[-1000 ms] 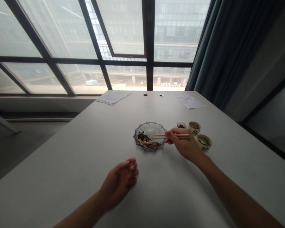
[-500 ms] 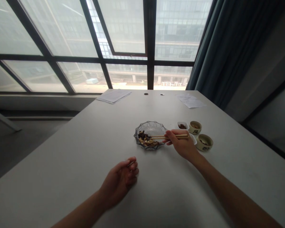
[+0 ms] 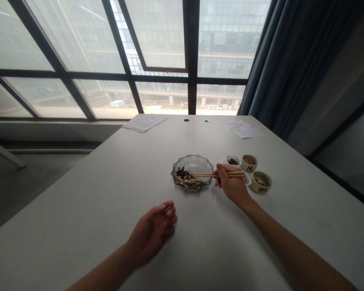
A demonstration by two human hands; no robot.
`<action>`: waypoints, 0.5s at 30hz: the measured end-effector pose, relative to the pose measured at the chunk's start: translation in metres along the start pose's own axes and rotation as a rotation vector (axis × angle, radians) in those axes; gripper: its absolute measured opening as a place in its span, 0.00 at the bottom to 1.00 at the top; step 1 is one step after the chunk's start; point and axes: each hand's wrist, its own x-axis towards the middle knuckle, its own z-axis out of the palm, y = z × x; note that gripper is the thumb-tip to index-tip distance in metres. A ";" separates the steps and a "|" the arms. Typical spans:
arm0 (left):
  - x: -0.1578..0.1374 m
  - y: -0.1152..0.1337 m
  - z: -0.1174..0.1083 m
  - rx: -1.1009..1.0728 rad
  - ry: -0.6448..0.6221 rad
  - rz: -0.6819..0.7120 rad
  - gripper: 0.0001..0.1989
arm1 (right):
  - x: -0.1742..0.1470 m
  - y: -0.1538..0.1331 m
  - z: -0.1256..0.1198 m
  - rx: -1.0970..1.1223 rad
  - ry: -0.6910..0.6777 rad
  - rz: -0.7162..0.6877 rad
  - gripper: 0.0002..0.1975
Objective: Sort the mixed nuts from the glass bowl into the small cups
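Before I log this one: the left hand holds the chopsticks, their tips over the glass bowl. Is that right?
The side is wrong: the head view shows the right hand holding the chopsticks, their tips over the glass bowl.

Windows [image 3: 160,36]: we get hazy daylight, with glare low down.
Tabletop [image 3: 85,202]: we see soft, faint shadows.
Curtain [image 3: 274,56]: we find its folds dim.
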 end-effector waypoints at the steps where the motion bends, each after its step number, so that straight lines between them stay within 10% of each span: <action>1: 0.000 0.000 0.001 0.001 0.008 0.000 0.06 | 0.000 -0.001 0.000 -0.001 0.015 -0.001 0.28; 15: 0.000 0.001 -0.001 0.001 -0.004 0.002 0.06 | 0.018 -0.062 -0.058 0.087 0.332 -0.092 0.24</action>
